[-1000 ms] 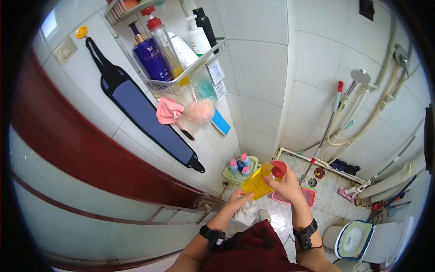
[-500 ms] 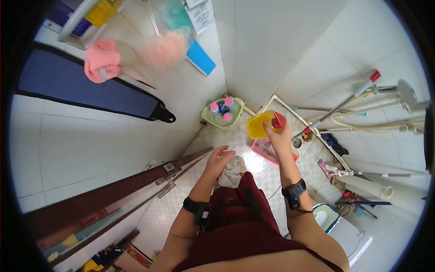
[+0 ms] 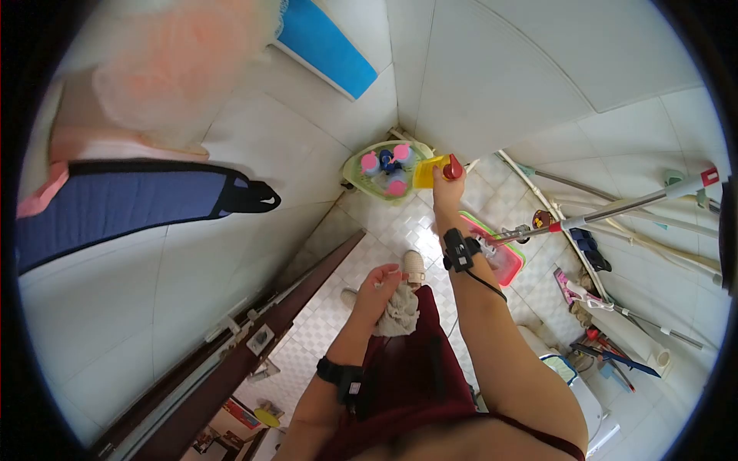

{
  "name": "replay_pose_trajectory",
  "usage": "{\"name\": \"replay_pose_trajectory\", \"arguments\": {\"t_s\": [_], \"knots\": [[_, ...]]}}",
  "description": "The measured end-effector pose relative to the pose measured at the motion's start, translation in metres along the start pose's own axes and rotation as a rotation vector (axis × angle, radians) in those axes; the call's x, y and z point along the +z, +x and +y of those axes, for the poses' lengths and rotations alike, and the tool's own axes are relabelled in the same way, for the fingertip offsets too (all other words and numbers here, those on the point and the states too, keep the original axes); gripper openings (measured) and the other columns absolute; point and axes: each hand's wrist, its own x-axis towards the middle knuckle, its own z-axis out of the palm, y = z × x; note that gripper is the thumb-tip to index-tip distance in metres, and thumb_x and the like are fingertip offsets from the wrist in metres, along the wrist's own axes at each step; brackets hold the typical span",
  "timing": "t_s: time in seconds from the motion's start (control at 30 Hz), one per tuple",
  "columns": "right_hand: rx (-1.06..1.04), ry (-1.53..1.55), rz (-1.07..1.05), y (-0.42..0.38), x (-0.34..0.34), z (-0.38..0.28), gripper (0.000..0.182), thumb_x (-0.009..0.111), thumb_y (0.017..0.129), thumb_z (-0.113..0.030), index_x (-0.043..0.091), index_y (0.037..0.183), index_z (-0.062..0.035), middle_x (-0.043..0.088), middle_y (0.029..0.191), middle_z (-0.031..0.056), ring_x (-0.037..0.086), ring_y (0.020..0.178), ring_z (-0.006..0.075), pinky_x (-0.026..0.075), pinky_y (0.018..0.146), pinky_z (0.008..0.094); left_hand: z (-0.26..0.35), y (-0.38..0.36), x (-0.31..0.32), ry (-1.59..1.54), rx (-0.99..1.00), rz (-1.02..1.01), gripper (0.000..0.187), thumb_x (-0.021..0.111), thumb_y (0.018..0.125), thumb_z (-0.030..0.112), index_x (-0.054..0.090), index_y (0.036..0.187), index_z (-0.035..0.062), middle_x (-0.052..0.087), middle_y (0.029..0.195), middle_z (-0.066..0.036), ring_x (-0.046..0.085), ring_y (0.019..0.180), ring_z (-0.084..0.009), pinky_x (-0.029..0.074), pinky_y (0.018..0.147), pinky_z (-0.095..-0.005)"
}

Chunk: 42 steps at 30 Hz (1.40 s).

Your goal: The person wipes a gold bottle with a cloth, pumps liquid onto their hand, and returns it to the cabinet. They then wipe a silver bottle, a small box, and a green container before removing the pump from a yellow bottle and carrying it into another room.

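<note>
My right hand [image 3: 448,192] grips a yellow bottle [image 3: 425,174] with a red cap, stretched out at the right edge of a pale green basket [image 3: 356,170]. Several containers with pink lids [image 3: 397,187] stand in that basket. Lower down, my left hand [image 3: 378,290] is closed round a crumpled whitish cloth [image 3: 399,313], which hangs beside its fingers in front of my dark red clothing.
A pink and green basin [image 3: 508,270] sits on the tiled floor right of my right forearm. Long poles [image 3: 638,201] lean at the right wall. A blue padded strap [image 3: 138,203] and a blurred peach puff [image 3: 181,61] hang at left. A dark door edge [image 3: 307,284] stands lower left.
My right hand has carried the yellow bottle forward and left, from above the basin to the green basket's edge. My left hand stays near my body with the cloth. The view has shifted closer to the corner.
</note>
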Motion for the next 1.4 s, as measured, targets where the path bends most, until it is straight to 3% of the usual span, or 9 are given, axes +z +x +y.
{"name": "replay_pose_trajectory", "arguments": {"t_s": [0.23, 0.43, 0.57, 0.67, 0.77, 1.1, 1.2, 1.3, 1.4], "knots": [[-0.045, -0.146, 0.072, 0.006, 0.057, 0.057, 0.056, 0.074, 0.071, -0.019, 0.047, 0.118, -0.0043, 0.062, 0.101, 0.0164, 0.062, 0.092, 0.0277, 0.048, 0.081, 0.0346, -0.014, 0.013, -0.026, -0.038, -0.101, 0.075, 0.032, 0.057, 0.091, 0.019, 0.048, 0.117, 0.0017, 0.062, 0.107, -0.011, 0.061, 0.08, -0.014, 0.053, 0.069, -0.0273], [-0.026, -0.18, 0.113, 0.008, 0.074, 0.084, 0.055, 0.072, 0.074, -0.018, 0.045, 0.119, -0.0039, 0.061, 0.103, 0.0182, 0.061, 0.093, 0.0295, 0.047, 0.082, 0.0352, -0.026, 0.043, -0.047, 0.04, -0.063, 0.104, 0.032, 0.057, 0.091, 0.019, 0.048, 0.117, 0.0031, 0.063, 0.107, -0.01, 0.061, 0.082, -0.0137, 0.053, 0.068, -0.0275], [-0.022, -0.176, 0.038, 0.012, 0.077, 0.102, 0.059, 0.073, 0.075, -0.02, 0.043, 0.122, 0.0002, 0.056, 0.113, 0.0216, 0.057, 0.102, 0.0314, 0.045, 0.087, 0.0357, -0.026, 0.067, -0.049, 0.088, -0.039, 0.121, 0.032, 0.057, 0.091, 0.02, 0.049, 0.118, 0.0046, 0.063, 0.107, -0.009, 0.06, 0.082, -0.0126, 0.052, 0.068, -0.0267], [-0.109, -0.206, -0.168, 0.018, 0.08, 0.135, 0.071, 0.075, 0.074, -0.025, 0.039, 0.126, 0.006, 0.048, 0.122, 0.0254, 0.052, 0.111, 0.0345, 0.042, 0.093, 0.0371, -0.024, 0.078, -0.046, 0.052, -0.017, 0.09, 0.032, 0.057, 0.091, 0.02, 0.049, 0.118, 0.0054, 0.062, 0.108, -0.008, 0.059, 0.08, -0.0117, 0.052, 0.067, -0.0262], [-0.129, -0.333, -0.237, 0.016, 0.08, 0.134, 0.082, 0.076, 0.072, -0.031, 0.034, 0.129, 0.0102, 0.044, 0.126, 0.0277, 0.047, 0.116, 0.0372, 0.039, 0.098, 0.0389, -0.022, 0.08, -0.042, 0.044, -0.024, 0.077, 0.031, 0.057, 0.091, 0.02, 0.05, 0.118, 0.0061, 0.062, 0.108, -0.008, 0.059, 0.078, -0.011, 0.052, 0.067, -0.0259], [-0.028, -0.285, -0.268, 0.02, 0.069, 0.138, 0.084, 0.078, 0.069, -0.032, 0.036, 0.13, 0.0065, 0.048, 0.124, 0.0247, 0.048, 0.116, 0.0357, 0.039, 0.098, 0.0384, -0.028, 0.079, -0.047, 0.02, -0.039, 0.102, 0.029, 0.057, 0.091, 0.02, 0.051, 0.116, 0.0064, 0.062, 0.108, -0.008, 0.059, 0.078, -0.0106, 0.052, 0.065, -0.0251], [-0.007, -0.141, -0.296, 0.009, 0.062, 0.129, 0.07, 0.074, 0.073, -0.025, 0.04, 0.126, 0.0066, 0.049, 0.122, 0.024, 0.049, 0.113, 0.0356, 0.04, 0.096, 0.0386, -0.03, 0.079, -0.051, 0.005, -0.028, 0.097, 0.029, 0.057, 0.091, 0.02, 0.051, 0.116, 0.0063, 0.062, 0.108, -0.008, 0.059, 0.077, -0.0107, 0.052, 0.065, -0.0252], [0.079, -0.288, -0.167, -0.01, 0.056, 0.127, 0.056, 0.067, 0.072, -0.008, 0.043, 0.122, 0.0035, 0.05, 0.118, 0.0233, 0.048, 0.112, 0.0363, 0.039, 0.096, 0.0398, -0.028, 0.076, -0.05, -0.002, -0.033, 0.107, 0.029, 0.057, 0.091, 0.02, 0.051, 0.116, 0.0061, 0.062, 0.108, -0.009, 0.059, 0.076, -0.0106, 0.052, 0.065, -0.0252], [-0.248, -0.538, -0.324, -0.04, 0.037, 0.086, 0.056, 0.059, 0.067, 0.003, 0.046, 0.121, -0.0035, 0.05, 0.117, 0.0223, 0.045, 0.113, 0.0377, 0.039, 0.098, 0.0411, -0.026, 0.073, -0.046, -0.014, -0.043, 0.113, 0.03, 0.058, 0.091, 0.021, 0.051, 0.116, 0.0057, 0.062, 0.108, -0.009, 0.059, 0.077, -0.0108, 0.052, 0.066, -0.0254]]}}
